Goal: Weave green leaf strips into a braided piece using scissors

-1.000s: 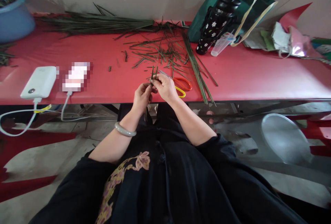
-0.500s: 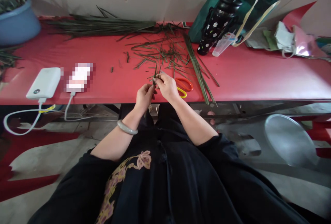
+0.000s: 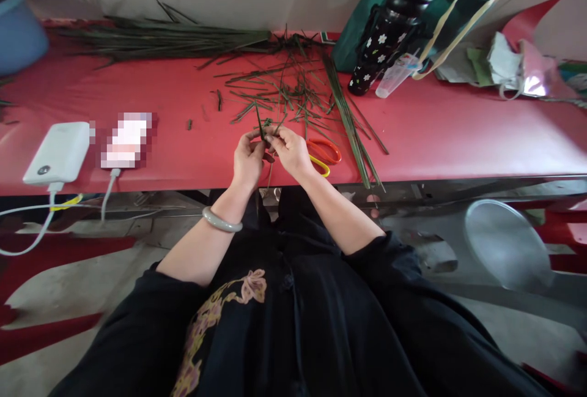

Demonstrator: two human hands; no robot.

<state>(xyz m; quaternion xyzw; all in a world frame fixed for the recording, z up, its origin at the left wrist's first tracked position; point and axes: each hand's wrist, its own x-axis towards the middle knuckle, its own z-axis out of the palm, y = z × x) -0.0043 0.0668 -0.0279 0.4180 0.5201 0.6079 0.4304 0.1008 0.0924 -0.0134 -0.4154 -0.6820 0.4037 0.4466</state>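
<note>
Hands: two, the left hand (image 3: 247,158) and right hand (image 3: 290,151), meeting fingertip to fingertip over the near edge of the red table (image 3: 458,134).
Fingers: both sets pinched narrow on the leaf strips (image 3: 263,129), thin green pieces held between the hands; their exact number cannot be told.
Scissors: one pair (image 3: 324,153), orange and yellow handles, on the table just right of the right hand.
Long bundle: one (image 3: 160,39), along the table's far edge.
Loose cuttings: many (image 3: 284,94), uncounted, on the table beyond the hands.
Power bank: one (image 3: 57,153), at the table's left near edge.
Bottle: one (image 3: 385,42), far right of the cuttings.
Open room: bare red surface left of the hands and right of the scissors.
</note>
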